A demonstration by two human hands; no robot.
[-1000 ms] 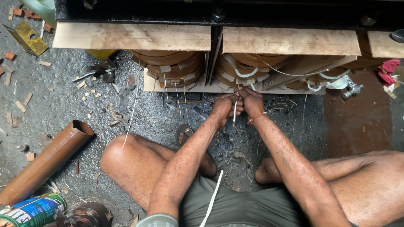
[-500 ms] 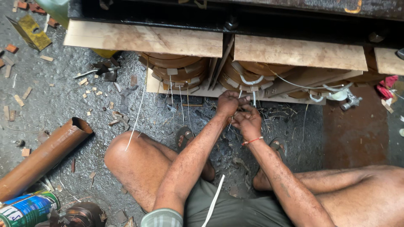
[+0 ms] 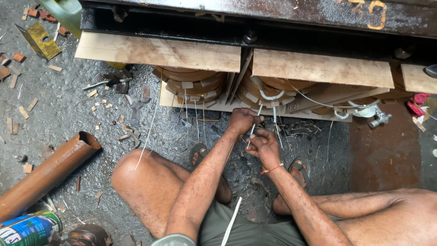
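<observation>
Both hands (image 3: 254, 133) pinching white strip (image 3: 253, 129)

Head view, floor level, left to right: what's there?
Painted tin can → rusty brown pipe → left hand → right hand on a white strip → metal fitting → red rag.

Light: soft, even daylight, fairly bright.
Shadows: deep under the metal frame (image 3: 255, 27) above the hands; faint around the hands.
Glare: mild sheen on the wet floor (image 3: 68, 118) left of the hands.
Focus: sharp throughout, slight softness at the edges.
</observation>
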